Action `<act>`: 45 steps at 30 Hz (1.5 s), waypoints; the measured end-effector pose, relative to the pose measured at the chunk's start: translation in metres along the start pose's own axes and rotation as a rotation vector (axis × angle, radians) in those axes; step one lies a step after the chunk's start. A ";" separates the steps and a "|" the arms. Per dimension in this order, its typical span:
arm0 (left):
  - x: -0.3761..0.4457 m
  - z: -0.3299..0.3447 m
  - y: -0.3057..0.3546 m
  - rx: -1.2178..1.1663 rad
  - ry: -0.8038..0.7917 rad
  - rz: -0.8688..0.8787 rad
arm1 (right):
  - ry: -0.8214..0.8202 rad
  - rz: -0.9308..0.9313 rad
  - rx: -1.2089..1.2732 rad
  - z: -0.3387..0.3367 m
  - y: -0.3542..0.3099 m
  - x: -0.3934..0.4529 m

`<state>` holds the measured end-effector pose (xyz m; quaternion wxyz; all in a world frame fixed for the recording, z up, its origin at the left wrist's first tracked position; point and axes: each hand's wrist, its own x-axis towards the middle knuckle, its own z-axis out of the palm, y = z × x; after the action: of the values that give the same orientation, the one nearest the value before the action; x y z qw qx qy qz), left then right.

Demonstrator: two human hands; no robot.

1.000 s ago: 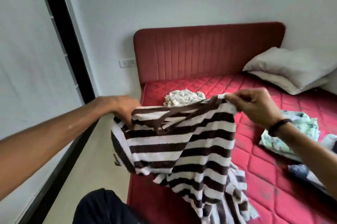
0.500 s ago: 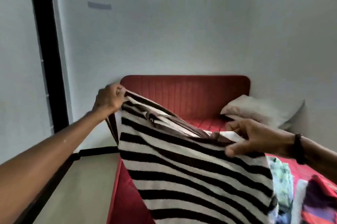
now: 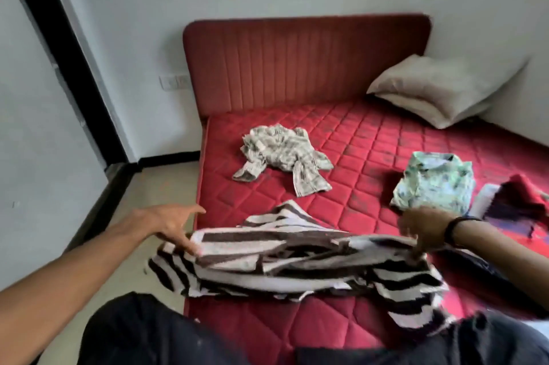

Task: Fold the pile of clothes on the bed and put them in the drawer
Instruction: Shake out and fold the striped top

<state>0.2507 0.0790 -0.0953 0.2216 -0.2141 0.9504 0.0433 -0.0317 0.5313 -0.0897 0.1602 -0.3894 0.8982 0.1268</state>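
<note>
A brown-and-white striped shirt lies spread across the near edge of the red quilted mattress. My left hand is at the shirt's left end, fingers straight and thumb touching the cloth. At the shirt's right end my right hand, wearing a dark wristband, curls its fingers down onto the fabric and grips it. Farther up the bed lies a crumpled grey-patterned garment. A folded light-green printed shirt sits to the right, with a red and purple garment beside it. No drawer is in view.
A grey pillow leans in the far right corner against the red headboard. Beige floor runs along the bed's left side, bounded by a white wall with a black frame. My dark trousers fill the bottom.
The striped shirt, held up in the air by both hands, has come down flat onto the mattress edge. My left hand's fingers have straightened. The camera has tilted back down.
</note>
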 end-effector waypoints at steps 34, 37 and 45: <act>-0.041 0.151 0.120 -0.807 0.297 -0.281 | 0.671 -0.894 -0.128 0.115 -0.204 0.005; -0.049 0.156 0.121 -1.083 0.290 -0.403 | 0.654 -1.159 -0.563 0.097 -0.258 0.034; -0.054 0.168 0.112 -1.793 0.552 -0.613 | 0.517 -1.275 -1.213 0.014 -0.308 0.076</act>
<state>0.3141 0.2306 -0.2239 -0.2505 -0.5422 0.4873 0.6370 0.1505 0.2815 -0.1636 -0.2380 -0.8449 0.3006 0.3731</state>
